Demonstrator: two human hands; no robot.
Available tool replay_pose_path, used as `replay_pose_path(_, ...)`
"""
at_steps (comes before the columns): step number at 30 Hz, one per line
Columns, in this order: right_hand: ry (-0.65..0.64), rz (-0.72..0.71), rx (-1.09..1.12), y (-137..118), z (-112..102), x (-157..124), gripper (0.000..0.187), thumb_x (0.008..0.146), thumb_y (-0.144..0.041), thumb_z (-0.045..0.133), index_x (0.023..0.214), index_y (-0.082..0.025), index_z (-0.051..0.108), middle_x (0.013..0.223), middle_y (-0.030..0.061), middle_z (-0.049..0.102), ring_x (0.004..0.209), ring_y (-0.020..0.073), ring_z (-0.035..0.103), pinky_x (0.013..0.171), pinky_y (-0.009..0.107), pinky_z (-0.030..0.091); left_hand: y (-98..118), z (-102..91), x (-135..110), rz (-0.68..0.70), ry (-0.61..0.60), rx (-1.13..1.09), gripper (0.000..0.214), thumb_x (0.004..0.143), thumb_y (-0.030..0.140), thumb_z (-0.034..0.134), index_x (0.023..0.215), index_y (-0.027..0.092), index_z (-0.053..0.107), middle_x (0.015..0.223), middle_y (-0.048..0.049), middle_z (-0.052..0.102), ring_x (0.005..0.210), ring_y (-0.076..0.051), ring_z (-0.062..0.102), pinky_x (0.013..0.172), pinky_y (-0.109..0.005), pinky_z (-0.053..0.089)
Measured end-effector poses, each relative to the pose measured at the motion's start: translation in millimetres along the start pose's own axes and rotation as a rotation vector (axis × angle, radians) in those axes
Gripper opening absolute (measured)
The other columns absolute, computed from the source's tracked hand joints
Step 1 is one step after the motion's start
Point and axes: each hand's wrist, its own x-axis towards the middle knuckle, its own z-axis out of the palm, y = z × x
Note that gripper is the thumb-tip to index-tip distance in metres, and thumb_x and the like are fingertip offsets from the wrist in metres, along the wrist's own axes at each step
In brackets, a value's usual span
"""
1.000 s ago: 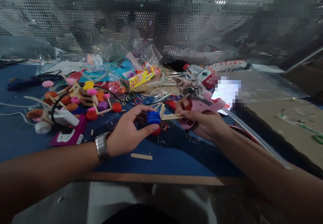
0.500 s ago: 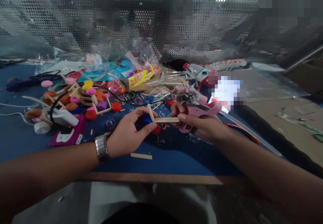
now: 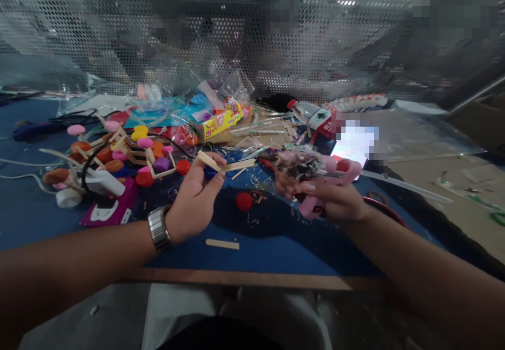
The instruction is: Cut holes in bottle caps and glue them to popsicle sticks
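My left hand, with a metal watch on the wrist, is closed on a small frame of wooden sticks with a blue bottle cap under it, held above the blue mat. My right hand is wrapped round a pink glue gun whose nozzle end is crusted with grey glue scraps, just right of the sticks. A red bottle cap lies on the mat between my hands.
A loose wooden stick lies near the table's front edge. At left stands a stick structure with coloured caps, a white plug on a purple socket strip. Packets, rubber bands and a plastic bottle clutter the back before a perforated metal screen.
My left hand lifted the stick frame up and to the left, away from the red cap, which now lies alone on the mat. My right hand let go of the sticks and drew the glue gun right.
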Motion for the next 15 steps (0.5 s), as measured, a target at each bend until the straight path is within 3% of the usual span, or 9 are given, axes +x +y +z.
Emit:
replay_pose_path(6, 0.039, 0.020, 0.005, -2.3, 3.8, -0.6, 0.033, 0.069, -0.045, 0.083, 0.088, -0.021, 0.071, 0.063, -0.0012, 0.055, 0.060, 0.0177, 0.047, 0.061, 0.037, 0.037, 1.9, -0.1, 0.1, 0.017, -0.008, -0.016, 0.009, 0.096, 0.020, 0.052, 0.105, 0.023, 0.054, 0.098, -0.0018, 0.053, 0.079, -0.016, 0.048, 0.076, -0.032, 0.042)
replay_pose_path(15, 0.045, 0.054, 0.007, -1.8, 1.0, -0.1, 0.025, 0.069, -0.039, 0.080, 0.082, -0.020, 0.070, 0.061, -0.0005, 0.054, 0.060, 0.0178, 0.047, 0.062, 0.038, 0.036, 2.7, 0.0, -2.0, 0.026, 0.008, -0.039, 0.008, 0.096, 0.021, 0.054, 0.104, 0.024, 0.055, 0.080, 0.0002, 0.050, 0.073, -0.017, 0.049, 0.069, -0.032, 0.044)
